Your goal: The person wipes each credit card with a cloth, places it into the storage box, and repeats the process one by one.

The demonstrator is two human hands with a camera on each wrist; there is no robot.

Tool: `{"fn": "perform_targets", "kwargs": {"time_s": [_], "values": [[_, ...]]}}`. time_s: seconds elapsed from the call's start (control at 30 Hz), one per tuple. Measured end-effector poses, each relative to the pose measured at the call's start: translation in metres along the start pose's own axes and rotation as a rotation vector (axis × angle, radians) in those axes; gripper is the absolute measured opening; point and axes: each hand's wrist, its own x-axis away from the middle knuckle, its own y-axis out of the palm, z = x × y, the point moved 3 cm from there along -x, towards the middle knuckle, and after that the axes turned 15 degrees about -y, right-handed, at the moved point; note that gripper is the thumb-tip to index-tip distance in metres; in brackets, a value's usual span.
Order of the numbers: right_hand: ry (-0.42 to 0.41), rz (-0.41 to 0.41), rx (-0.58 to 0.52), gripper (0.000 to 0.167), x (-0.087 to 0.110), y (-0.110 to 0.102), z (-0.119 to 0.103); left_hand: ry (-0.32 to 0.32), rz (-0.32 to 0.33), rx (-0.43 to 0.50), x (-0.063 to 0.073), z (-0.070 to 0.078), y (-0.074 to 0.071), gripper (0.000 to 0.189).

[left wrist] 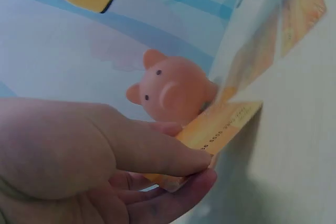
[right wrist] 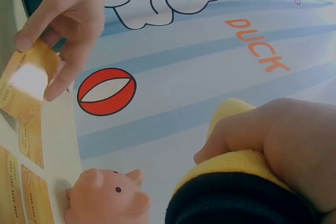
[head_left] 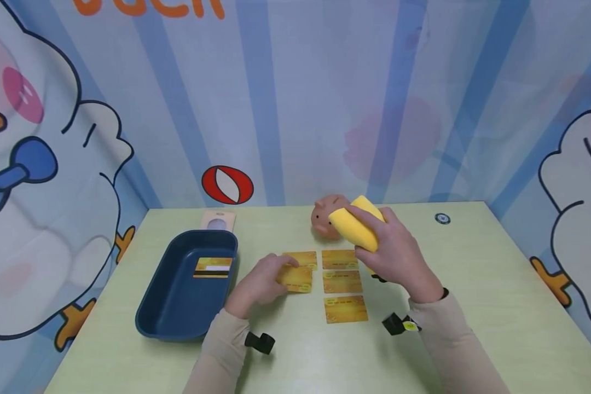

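Observation:
My left hand (head_left: pixel 262 280) pinches a gold bank card (left wrist: pixel 226 124) between thumb and fingers, tilted above the table in the left wrist view. Another gold card (head_left: pixel 305 257) lies just behind it. To their right, three more gold cards (head_left: pixel 342 282) lie in a column. My right hand (head_left: pixel 393 254) grips a soft yellow pad (head_left: pixel 357 227), squeezed into a bend, raised in front of the piggy bank (head_left: pixel 324 219). The right wrist view shows the pad's fuzzy yellow side and its dark side (right wrist: pixel 226 200).
A dark blue tray (head_left: pixel 150 312) stands at the left, with a gold card (head_left: pixel 212 267) in it, striped side up. Behind it is a small beige box (head_left: pixel 225 218). A round disc (head_left: pixel 442 219) lies at the back right. A printed cloth backdrop (head_left: pixel 295 109) rises behind the table.

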Motion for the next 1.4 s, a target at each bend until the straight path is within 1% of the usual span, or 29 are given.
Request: {"fn": "perform_targets", "kwargs": {"time_s": [0.1,0.3,0.47,0.57,0.67,0.8,0.9,1.03,1.17,1.3,1.4], "values": [[-0.004,0.000,-0.006,0.073,0.000,0.000,0.001,0.015,0.014,0.059,0.000,0.002,-0.007,0.053],[-0.007,0.004,-0.037,0.073,0.001,0.002,0.000,0.051,0.050,0.227,-0.002,0.005,-0.014,0.053],[-0.008,0.002,-0.060,0.072,0.001,0.007,-0.002,0.082,0.106,0.420,-0.005,0.009,-0.012,0.053],[-0.019,-0.008,-0.064,0.073,0.000,0.012,-0.005,0.105,0.118,0.539,-0.006,0.013,-0.009,0.054],[-0.049,-0.015,-0.048,0.074,-0.001,0.020,-0.010,0.128,0.101,0.629,-0.006,0.017,-0.005,0.053],[-0.112,-0.012,-0.007,0.077,-0.002,0.029,-0.018,0.149,0.028,0.735,-0.004,0.023,-0.002,0.055],[-0.150,-0.019,0.048,0.078,-0.003,0.037,-0.024,0.171,-0.036,0.819,-0.001,0.028,-0.002,0.057],[-0.180,-0.042,0.138,0.079,-0.004,0.046,-0.030,0.186,-0.082,0.887,0.003,0.035,-0.002,0.057],[-0.206,-0.056,0.184,0.081,-0.003,0.052,-0.034,0.174,-0.078,0.921,0.006,0.040,-0.002,0.057],[-0.218,-0.061,0.193,0.080,-0.001,0.054,-0.038,0.166,-0.058,0.950,0.008,0.043,-0.002,0.055],[-0.211,-0.068,0.194,0.078,0.000,0.056,-0.039,0.161,-0.050,0.974,0.009,0.043,-0.002,0.055]]}}
